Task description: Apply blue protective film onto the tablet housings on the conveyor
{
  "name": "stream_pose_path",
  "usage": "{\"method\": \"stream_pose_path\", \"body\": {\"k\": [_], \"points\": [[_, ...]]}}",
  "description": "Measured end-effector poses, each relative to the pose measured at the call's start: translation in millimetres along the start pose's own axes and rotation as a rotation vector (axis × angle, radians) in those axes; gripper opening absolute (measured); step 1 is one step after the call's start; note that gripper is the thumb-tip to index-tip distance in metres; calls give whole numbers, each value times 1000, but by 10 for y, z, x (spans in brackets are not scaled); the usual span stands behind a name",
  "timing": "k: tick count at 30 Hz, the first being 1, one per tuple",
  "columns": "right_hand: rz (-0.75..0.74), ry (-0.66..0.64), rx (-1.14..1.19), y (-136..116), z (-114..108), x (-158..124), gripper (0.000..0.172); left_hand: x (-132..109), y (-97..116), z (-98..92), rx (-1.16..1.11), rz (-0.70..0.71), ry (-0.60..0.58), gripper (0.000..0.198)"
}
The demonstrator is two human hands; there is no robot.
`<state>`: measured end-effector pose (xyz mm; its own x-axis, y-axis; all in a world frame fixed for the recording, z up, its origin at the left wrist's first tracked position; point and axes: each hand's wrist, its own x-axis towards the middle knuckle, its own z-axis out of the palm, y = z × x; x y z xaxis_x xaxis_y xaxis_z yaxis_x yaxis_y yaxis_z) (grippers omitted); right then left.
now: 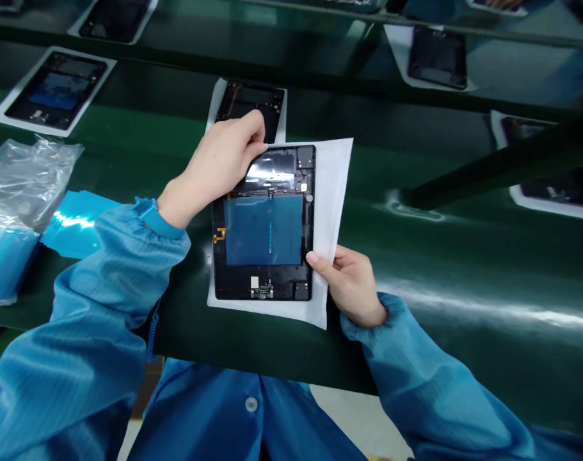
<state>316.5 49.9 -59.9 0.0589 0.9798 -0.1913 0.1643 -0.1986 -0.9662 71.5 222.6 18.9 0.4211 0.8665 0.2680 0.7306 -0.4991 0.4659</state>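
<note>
An opened tablet (pixel 264 282), its inner parts showing, lies on a white foam sheet (pixel 330 192) in front of me. Blue film covers the battery area (pixel 262 230) in its middle. My right hand (pixel 353 282) grips the tablet's right edge and the sheet, thumb on top and fingers underneath. At the tablet's top edge, my left hand (pixel 228 153) is closed with thumb and forefinger pinched together. Whatever is between those fingertips is too small to make out. Behind that hand, partly hidden, lies a second opened tablet (pixel 267 105) on its own sheet.
Loose blue film sheets (pixel 75 221) and a clear plastic bag (pixel 27 186) lie on the left. Another tablet (pixel 55 89) rests on the belt at far left, with more along the back and right. A dark bar (pixel 493 166) slants in from the right.
</note>
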Motion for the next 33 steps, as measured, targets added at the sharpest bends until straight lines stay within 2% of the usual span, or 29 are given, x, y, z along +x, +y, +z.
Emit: {"method": "stream_pose_path", "body": {"k": [4,9,13,21,25,27,29,31,33], "points": [[3,19,-24,16,-5,6,48,11,-24,10,-8,-4,-4,8],[25,36,-11,154,-38,8,44,20,-42,22,11,26,-30,9],[42,29,7,227,-55,7,43,29,-43,31,13,-6,-66,13],[100,8,63,147,-7,0,47,56,-98,152,31,17,-35,12],[96,39,60,138,6,20,46,102,-163,152,-41,-11,-14,10],[67,81,36,158,-39,140,44,144,-300,128,-53,-89,52,8],[29,139,25,179,-139,396,43,185,-521,109,59,-282,141,12],[8,207,33,177,-287,788,38,208,-789,105,257,-562,193,24],[19,279,38,135,-455,1262,30,211,-1047,121,372,-738,184,43]]}}
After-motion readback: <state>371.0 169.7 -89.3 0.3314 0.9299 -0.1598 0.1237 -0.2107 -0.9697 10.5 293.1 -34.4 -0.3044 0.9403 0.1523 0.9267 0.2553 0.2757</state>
